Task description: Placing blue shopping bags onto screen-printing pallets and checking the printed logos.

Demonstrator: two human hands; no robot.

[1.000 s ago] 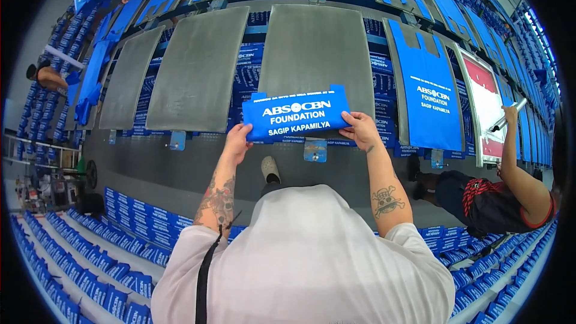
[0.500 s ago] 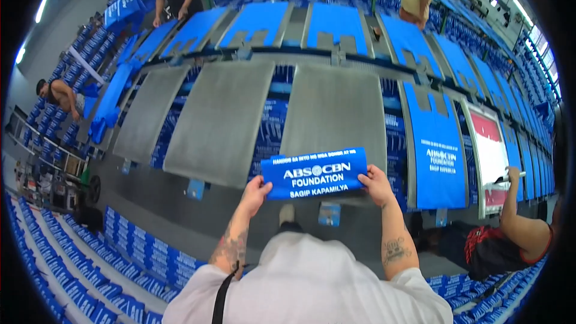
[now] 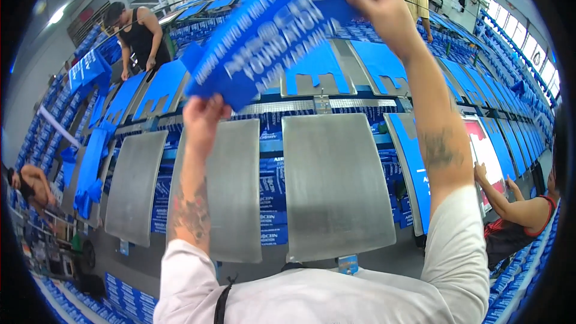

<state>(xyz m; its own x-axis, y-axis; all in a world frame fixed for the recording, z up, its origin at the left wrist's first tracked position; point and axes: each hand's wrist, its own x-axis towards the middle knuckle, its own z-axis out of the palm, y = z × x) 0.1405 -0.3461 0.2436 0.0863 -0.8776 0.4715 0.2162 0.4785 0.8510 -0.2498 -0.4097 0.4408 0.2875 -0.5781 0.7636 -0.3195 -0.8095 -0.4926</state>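
A blue bag-like fabric piece (image 3: 270, 36) with white lettering hangs tilted in front of me, its right end higher than its left. My left hand (image 3: 204, 117) pinches its lower left corner. At its upper right end, my right hand (image 3: 381, 6) grips the edge between thumb and fingers. The piece is slightly blurred and its top runs out of the picture. Below my arms stand bare grey metal boards, one in the middle (image 3: 339, 186), another behind my left forearm (image 3: 234, 192) and a third further left (image 3: 137, 189).
Beyond, a row of boards carries blue cut-out pieces (image 3: 312, 72). At right, a person in dark and red clothing (image 3: 522, 219) handles a white-and-red framed screen (image 3: 486, 156). A person in a black top (image 3: 143, 39) works at far left. Stacks of printed blue pieces (image 3: 129, 294) line the floor.
Both hands have risen and gone forward with the blue piece, which has turned from level to steeply tilted. My view has lifted, showing more people at the back.
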